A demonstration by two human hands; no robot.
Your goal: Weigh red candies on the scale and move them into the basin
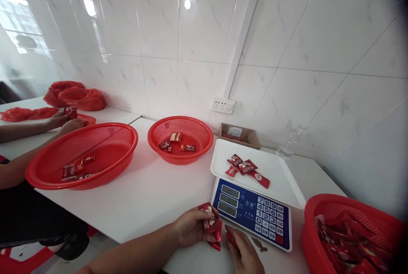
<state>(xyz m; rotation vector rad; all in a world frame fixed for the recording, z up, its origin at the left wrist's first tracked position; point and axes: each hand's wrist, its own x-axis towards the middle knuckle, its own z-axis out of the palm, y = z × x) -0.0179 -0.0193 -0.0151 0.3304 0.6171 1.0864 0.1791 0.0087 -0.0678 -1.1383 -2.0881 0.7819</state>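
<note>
My left hand (188, 228), in front of the scale, is closed on shiny red snack packets (210, 222) with pale printing. Just right of it, my right hand (245, 253) has its fingers curled round a small red wrapped piece (232, 238), mostly hidden by the fingers. Beyond both hands stands a digital scale (251, 211) with a blue keypad panel; its display digits are too faint to read. Several red and dark red packets (247, 166) lie on the scale's white tray (280, 176).
A red basket (314, 240) full of packets stands at the right. Two red baskets, one in the middle (180, 160) and one at the left (95, 184), hold a few packets. A cardboard box (255, 139) and a clear bottle (290, 141) sit behind the scale. Another person's hands (70, 124) work at far left.
</note>
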